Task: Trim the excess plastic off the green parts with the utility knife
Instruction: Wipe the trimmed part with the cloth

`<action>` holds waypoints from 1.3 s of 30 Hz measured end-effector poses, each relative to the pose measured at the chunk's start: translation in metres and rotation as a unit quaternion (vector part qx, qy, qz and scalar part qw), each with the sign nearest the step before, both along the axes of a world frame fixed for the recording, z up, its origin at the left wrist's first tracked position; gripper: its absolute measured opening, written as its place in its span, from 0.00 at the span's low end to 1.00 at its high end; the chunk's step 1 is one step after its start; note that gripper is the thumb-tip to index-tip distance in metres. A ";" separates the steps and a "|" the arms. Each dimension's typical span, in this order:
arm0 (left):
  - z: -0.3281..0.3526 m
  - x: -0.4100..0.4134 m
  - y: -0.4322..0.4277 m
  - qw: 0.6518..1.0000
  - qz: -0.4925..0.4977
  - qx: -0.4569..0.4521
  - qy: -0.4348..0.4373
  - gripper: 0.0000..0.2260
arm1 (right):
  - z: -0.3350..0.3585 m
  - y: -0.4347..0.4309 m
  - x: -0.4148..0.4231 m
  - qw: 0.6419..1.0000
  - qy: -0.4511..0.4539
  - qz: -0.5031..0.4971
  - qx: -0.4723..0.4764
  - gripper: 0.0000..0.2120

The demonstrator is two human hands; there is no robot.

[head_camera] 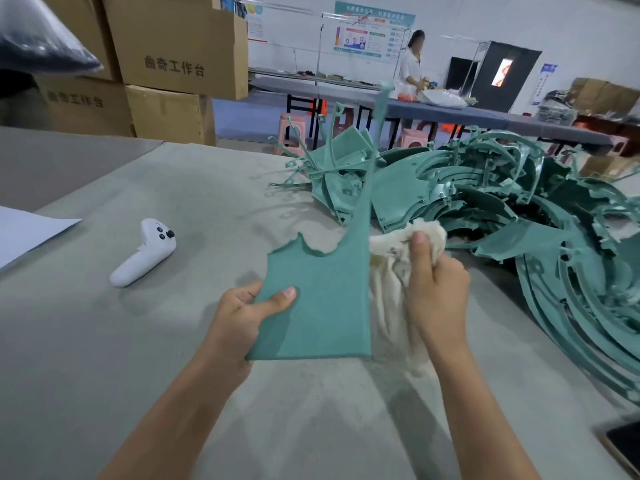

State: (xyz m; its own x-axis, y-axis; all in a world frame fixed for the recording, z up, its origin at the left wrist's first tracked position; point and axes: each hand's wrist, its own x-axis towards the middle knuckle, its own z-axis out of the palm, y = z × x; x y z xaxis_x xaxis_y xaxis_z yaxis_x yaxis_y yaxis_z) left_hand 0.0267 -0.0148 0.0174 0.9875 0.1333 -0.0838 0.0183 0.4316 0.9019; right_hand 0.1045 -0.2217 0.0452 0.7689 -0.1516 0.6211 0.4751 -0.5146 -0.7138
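My left hand (pixel 242 313) grips the lower left edge of a flat green plastic part (pixel 322 299), thumb on its face, holding it up above the table. The part has a ragged upper edge and a long thin strip rising from its right side. My right hand (pixel 436 285) clutches a bunched cream cloth (pixel 391 271) against the part's right edge. A big heap of curved green parts (pixel 502 209) lies on the table behind and to the right. No utility knife is visible.
A white handheld controller (pixel 145 252) lies on the grey table (pixel 104 341) to the left, near a white sheet (pixel 24 233). Cardboard boxes (pixel 173 64) stack at the back left. A person stands at a far table (pixel 450 112). A dark device (pixel 623 445) sits at the lower right.
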 end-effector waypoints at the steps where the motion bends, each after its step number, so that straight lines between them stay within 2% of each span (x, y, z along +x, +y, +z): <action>1: -0.001 0.000 0.000 0.999 -0.035 0.029 0.009 0.12 | -0.002 -0.002 0.002 0.999 -0.003 -0.028 0.035 0.28; 4: 0.001 -0.003 0.002 0.982 -0.145 0.109 0.051 0.14 | -0.002 -0.005 0.003 0.996 -0.001 -0.045 0.083 0.19; 6: 0.000 -0.003 0.005 0.974 -0.192 0.107 0.060 0.15 | -0.001 -0.004 0.004 0.990 0.022 -0.012 0.138 0.17; 8: -0.001 -0.004 0.008 0.973 -0.211 0.078 0.049 0.18 | -0.001 -0.003 0.005 0.969 0.092 0.044 0.224 0.17; 10: 0.004 -0.006 0.010 0.971 -0.239 -0.029 0.002 0.20 | -0.003 -0.001 0.004 0.951 0.174 0.081 0.243 0.17; 12: 0.007 -0.009 0.008 0.925 -0.299 -0.221 -0.073 0.17 | -0.002 0.004 0.000 0.940 0.231 0.110 0.224 0.16; 13: 0.007 -0.009 0.009 0.919 -0.291 -0.258 -0.071 0.17 | 0.000 0.006 -0.002 0.934 0.243 0.118 0.233 0.15; 14: 0.006 -0.007 0.011 0.935 -0.260 -0.235 -0.048 0.15 | 0.002 0.009 -0.005 0.925 0.247 0.124 0.259 0.14; 16: 0.003 -0.004 0.011 0.987 -0.125 -0.095 -0.018 0.10 | 0.009 0.013 -0.011 0.893 0.252 0.163 0.337 0.13; 18: -0.002 0.000 0.008 0.995 -0.088 -0.041 0.005 0.10 | 0.013 0.017 -0.015 0.858 0.243 0.237 0.384 0.13; 21: -0.002 0.003 0.004 0.997 -0.052 0.032 0.038 0.14 | 0.015 0.022 -0.021 0.840 0.230 0.294 0.393 0.26; 22: -0.001 0.002 0.005 0.997 -0.051 0.037 0.042 0.15 | 0.015 0.023 -0.022 0.840 0.234 0.300 0.387 0.26; 25: -0.001 0.001 0.007 0.996 -0.051 0.048 0.047 0.14 | 0.013 0.026 -0.025 0.861 0.219 0.302 0.346 0.13; 27: -0.001 0.002 0.004 0.998 -0.019 0.040 0.041 0.12 | 0.008 0.030 -0.026 0.914 0.166 0.254 0.268 0.07; 29: -0.001 0.003 0.002 0.999 0.019 0.006 0.029 0.09 | -0.001 0.035 -0.025 0.968 0.099 0.187 0.136 0.10; 30: 0.000 0.003 0.003 0.999 0.041 -0.009 0.025 0.08 | -0.005 0.039 -0.026 0.980 0.076 0.167 0.075 0.11; 33: -0.002 0.005 0.006 0.995 0.091 -0.024 0.016 0.07 | -0.012 0.044 -0.029 0.988 0.045 0.148 -0.014 0.11; 37: -0.004 0.004 -0.001 0.994 0.108 -0.021 0.016 0.09 | -0.012 0.043 -0.027 0.991 0.032 0.126 -0.035 0.11; 39: -0.002 0.004 0.003 0.996 0.076 -0.023 0.036 0.09 | -0.011 0.039 -0.022 0.992 0.051 0.113 -0.019 0.12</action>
State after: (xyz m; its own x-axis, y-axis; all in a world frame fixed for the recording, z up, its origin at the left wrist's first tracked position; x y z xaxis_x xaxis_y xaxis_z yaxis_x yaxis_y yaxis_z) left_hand 0.0311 -0.0123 0.0151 0.9475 0.2746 -0.1638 0.0140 0.4760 0.8793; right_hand 0.0824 -0.1825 0.0343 0.8401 0.0534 0.5398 0.5070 -0.4309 -0.7465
